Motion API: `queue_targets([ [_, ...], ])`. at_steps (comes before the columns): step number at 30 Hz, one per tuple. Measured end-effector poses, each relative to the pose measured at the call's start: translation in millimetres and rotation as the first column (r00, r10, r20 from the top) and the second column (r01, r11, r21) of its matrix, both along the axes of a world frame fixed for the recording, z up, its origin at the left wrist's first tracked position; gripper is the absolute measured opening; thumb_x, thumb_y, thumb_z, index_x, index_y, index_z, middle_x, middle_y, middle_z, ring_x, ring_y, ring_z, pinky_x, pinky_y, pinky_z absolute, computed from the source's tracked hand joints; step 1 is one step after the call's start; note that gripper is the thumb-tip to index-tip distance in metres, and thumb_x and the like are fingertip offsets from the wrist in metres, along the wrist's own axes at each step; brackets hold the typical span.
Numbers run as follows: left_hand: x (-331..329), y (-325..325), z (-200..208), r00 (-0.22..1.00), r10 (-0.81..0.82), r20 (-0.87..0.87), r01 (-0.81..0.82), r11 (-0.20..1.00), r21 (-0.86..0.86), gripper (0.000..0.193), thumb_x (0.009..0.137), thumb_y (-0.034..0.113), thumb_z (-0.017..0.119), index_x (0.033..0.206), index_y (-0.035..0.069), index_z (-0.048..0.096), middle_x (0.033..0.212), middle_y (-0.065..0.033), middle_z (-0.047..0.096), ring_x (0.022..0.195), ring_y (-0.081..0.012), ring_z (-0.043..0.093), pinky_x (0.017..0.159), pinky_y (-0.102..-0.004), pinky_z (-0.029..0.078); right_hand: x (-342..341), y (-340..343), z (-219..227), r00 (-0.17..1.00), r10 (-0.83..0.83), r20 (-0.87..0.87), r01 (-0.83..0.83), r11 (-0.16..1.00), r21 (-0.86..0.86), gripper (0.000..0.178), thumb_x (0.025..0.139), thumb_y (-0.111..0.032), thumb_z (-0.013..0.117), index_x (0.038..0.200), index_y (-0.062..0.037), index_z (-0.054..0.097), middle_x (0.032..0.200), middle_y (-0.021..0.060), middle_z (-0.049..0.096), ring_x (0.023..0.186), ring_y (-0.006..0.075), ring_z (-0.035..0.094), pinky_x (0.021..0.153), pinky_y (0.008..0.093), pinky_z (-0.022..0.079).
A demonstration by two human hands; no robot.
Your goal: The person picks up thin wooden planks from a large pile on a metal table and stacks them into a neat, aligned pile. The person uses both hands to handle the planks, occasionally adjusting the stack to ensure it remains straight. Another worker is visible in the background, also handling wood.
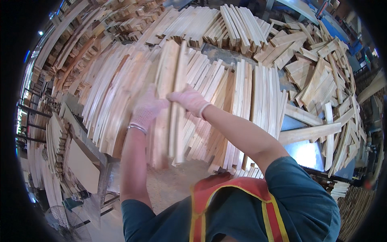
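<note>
Two gloved hands, left hand [146, 109] & right hand [189, 101], closed round mid-length of upright wood slats [172, 76], above slat piles [250, 92]. Stiff, light, splintery; best gripped mid-length.

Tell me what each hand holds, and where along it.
Left hand and right hand grip wooden slats about midway along their length, held upright.

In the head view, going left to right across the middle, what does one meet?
Stacked long slats → left hand → held wooden strips → right hand → upright row of slats → jumbled offcut pile.
</note>
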State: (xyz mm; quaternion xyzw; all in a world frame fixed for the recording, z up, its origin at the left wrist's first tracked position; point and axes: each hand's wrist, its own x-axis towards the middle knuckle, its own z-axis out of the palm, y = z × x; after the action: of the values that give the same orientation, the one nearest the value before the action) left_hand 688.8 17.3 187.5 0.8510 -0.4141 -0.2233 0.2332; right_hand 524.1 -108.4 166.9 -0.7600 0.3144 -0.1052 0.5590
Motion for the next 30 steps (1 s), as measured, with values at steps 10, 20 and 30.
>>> queue_targets([
  [10, -29, 14, -4, 0.883, -0.023, 0.469, -0.151, 0.932, 0.331, 0.100, 0.091, 0.055, 0.073, 0.171, 0.016, 0.026, 0.164, -0.0220, 0.044, 0.143, -0.0428, 0.053, 0.115, -0.0503, 0.048, -132, 2, 17, 0.982, 0.174, 0.075, -0.178, 0.983, 0.044, 0.055, 0.099, -0.041, 0.066, 0.138, -0.0033, 0.061, 0.110, 0.0144, 0.072, 0.098, 0.0237, 0.067, 0.087, 0.0360, 0.057],
  [20, -157, 44, -42, 0.678, -0.190, 0.710, 0.320, 0.946, -0.053, 0.087, 0.093, 0.044, 0.071, 0.166, 0.010, 0.037, 0.164, -0.0225, 0.042, 0.152, -0.0377, 0.041, 0.125, -0.0553, 0.033, -530, -22, -140, 0.057, -0.997, -0.049, 0.903, 0.031, 0.429, 0.041, 0.098, -0.023, 0.077, 0.135, -0.0095, 0.064, 0.093, 0.0010, 0.061, 0.075, 0.0128, 0.056, 0.068, 0.0305, 0.048],
  [30, -325, 5, -87, 0.991, 0.052, -0.122, -0.035, 0.990, 0.137, 0.093, 0.094, 0.028, 0.078, 0.170, 0.012, 0.027, 0.145, -0.0159, 0.062, 0.121, -0.0271, 0.067, 0.105, -0.0405, 0.053, -586, -62, -157, 0.027, -0.995, 0.093, 0.817, 0.075, 0.571, 0.019, 0.093, -0.015, 0.079, 0.102, -0.0074, 0.065, 0.085, 0.0006, 0.064, 0.067, 0.0105, 0.056, 0.057, 0.0266, 0.046],
])
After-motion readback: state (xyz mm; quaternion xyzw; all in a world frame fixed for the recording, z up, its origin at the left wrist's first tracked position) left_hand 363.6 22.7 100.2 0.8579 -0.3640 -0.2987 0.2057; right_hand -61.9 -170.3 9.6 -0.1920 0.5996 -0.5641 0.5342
